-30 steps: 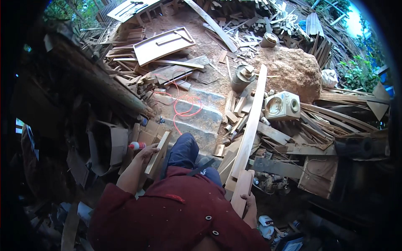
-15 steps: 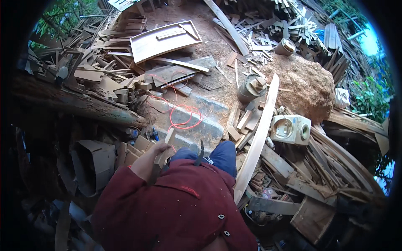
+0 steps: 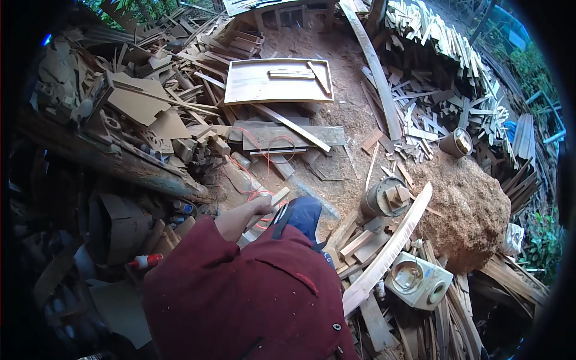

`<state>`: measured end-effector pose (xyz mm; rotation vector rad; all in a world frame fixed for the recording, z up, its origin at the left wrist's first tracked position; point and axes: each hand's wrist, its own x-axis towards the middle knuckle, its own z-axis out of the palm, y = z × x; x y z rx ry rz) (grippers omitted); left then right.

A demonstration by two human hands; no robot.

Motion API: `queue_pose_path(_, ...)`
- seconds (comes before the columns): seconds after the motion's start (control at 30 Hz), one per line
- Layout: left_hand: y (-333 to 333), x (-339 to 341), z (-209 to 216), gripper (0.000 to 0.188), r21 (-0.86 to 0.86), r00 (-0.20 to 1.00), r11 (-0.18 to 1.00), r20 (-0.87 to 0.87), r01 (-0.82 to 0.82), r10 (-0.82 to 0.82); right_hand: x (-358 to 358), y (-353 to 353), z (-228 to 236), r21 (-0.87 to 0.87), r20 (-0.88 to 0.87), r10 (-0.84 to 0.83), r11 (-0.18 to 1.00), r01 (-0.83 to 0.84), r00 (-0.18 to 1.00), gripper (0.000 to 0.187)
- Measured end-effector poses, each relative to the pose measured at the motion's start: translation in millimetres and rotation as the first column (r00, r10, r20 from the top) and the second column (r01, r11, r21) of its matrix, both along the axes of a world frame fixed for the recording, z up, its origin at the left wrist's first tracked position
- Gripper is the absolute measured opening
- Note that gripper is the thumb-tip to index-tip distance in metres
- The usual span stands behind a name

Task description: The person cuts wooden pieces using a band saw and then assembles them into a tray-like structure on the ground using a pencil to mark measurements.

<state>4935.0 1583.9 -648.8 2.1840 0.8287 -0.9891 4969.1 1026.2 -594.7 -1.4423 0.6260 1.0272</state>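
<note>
My left hand (image 3: 261, 206) is closed around a short pale strip of wood (image 3: 280, 195), whose end sticks out past my fingers beside my blue-trousered leg. The rest of that strip is hidden behind my hand and forearm. My right hand does not show; my maroon jacket fills the lower middle. At my right side a long pale plank (image 3: 389, 247) slants up and away, its lower end hidden by the jacket. What supports that end cannot be seen. A thin orange cord (image 3: 251, 191) lies looped on the ground just beyond my left hand.
Ahead, a shallow white tray-like panel (image 3: 258, 84) carries a few strips. To the right are a bucket with wood offcuts (image 3: 381, 199), a cream box with round openings (image 3: 418, 280) and a sawdust mound (image 3: 465, 207). A thick log (image 3: 120, 153) lies left, near scrap-wood piles.
The view has turned, so the ground things sit further right and mostly lower. My left hand still holds the wood strip. A red-and-white bottle now shows on the left.
</note>
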Motion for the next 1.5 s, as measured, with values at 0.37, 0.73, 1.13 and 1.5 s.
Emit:
queue_pose_path(0.37,64.0,211.7,-142.7,0.063,-0.188,0.991,0.981,0.114,-0.045,0.068,285.4,79.9,-108.8,0.025,0.036,0.033,0.999,-0.034,0.999,0.071)
queue_pose_path(0.73,202.9,558.0,-258.8,0.060,-0.082,0.913,0.922,0.135,-0.378,0.386,681.6,195.7,-160.7,-0.017,0.108,0.016,1.000,-0.014,0.994,0.073)
queue_pose_path(1.13,283.5,771.0,-235.9,0.061,0.161,0.656,0.645,0.026,-0.747,0.754,1260.5,433.2,-190.1,0.004,0.235,0.567,0.811,-0.584,0.789,0.072)
queue_pose_path(1.5,309.3,871.1,-204.4,0.046,0.029,0.319,0.318,0.050,-0.948,0.946,1478.6,868.8,-131.7,0.250,0.322,0.838,0.373,-0.893,0.440,0.070)
